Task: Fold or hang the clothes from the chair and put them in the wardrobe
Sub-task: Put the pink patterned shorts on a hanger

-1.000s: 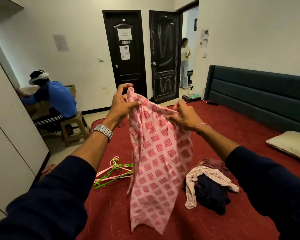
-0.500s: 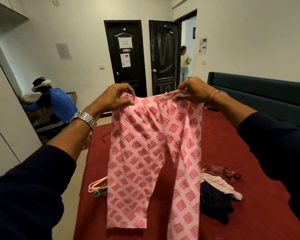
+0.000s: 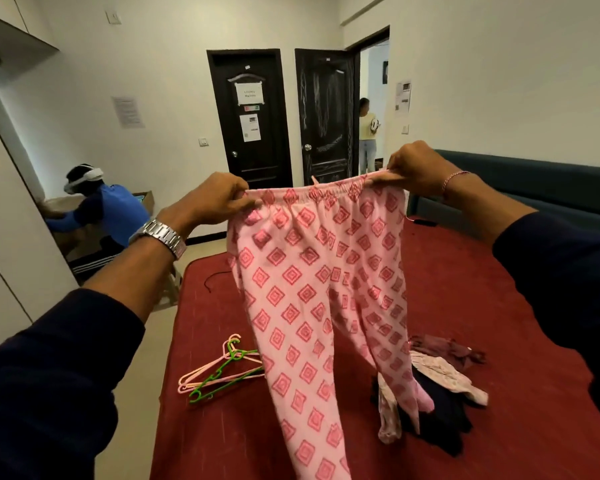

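A: While the bed [image 3: 465,306] carries the unsorted pile [image 3: 437,386], where are the pink trousers [image 3: 312,289]?
B: Above it. My left hand [image 3: 219,199] and right hand [image 3: 413,168] pinch the waistband. Nothing folded; hangers [image 3: 222,372] unused.

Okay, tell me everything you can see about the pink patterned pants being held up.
The pink pants are soft fabric printed with darker pink diamonds, with a gathered elastic waistband. The left hand and right hand pinch the waistband ends, stretching it level. Both legs hang loosely above the red bed, the right leg's end draping in front of the clothes pile.
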`<state>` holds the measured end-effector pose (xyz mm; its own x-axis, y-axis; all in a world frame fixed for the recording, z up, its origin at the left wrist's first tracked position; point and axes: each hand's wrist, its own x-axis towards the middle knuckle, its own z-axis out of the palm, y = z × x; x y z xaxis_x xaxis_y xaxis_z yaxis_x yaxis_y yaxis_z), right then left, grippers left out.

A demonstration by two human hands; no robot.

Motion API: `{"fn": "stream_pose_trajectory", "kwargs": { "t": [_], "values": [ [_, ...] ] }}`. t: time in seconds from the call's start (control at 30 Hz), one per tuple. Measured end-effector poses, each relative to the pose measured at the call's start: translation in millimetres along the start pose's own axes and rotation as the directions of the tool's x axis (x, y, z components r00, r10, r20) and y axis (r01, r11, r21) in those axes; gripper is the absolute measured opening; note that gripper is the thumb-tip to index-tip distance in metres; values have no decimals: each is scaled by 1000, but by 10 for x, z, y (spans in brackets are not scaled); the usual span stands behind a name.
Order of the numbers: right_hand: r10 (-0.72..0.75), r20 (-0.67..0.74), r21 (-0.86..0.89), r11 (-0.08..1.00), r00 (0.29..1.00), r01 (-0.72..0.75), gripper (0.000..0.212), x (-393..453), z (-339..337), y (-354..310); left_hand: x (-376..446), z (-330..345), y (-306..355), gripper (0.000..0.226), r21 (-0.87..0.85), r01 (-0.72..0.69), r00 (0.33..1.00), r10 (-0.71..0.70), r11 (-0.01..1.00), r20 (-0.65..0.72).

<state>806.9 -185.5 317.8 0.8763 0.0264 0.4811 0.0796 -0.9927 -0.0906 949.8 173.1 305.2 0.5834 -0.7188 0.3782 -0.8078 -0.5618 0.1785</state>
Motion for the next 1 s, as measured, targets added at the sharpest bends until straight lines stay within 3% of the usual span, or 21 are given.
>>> {"fn": "stream_pose_trajectory", "kwargs": {
  "t": [0.13,0.2,0.3,0.4,0.57,0.87,1.0],
  "values": [
    [-26,-73,76,997,997,32,62,-47,-96,36,30,-188,-7,39,75,10,997,-4,997,-82],
    [-32,-143,111,993,989,48,56,-39,-175,7,35,-329,28,37,90,-9,989,22,996,-147],
    [48,-245,214,977,968,5,41,28,-276,-41,61,-533,100,43,96,-33,963,57,995,-262],
    [141,-292,310,950,946,-46,42,101,-334,-92,93,-679,147,48,125,-30,929,74,992,-363],
    [233,-367,443,895,901,-52,42,155,-356,-221,79,-721,205,30,54,-80,869,97,995,-485],
    [237,-289,527,849,928,-53,31,96,-326,-330,-93,-708,70,33,-178,-144,889,48,973,-455],
    [228,-262,610,792,938,-23,53,23,-309,-383,-180,-682,47,38,-176,-82,926,9,981,-378]
  ]
}}
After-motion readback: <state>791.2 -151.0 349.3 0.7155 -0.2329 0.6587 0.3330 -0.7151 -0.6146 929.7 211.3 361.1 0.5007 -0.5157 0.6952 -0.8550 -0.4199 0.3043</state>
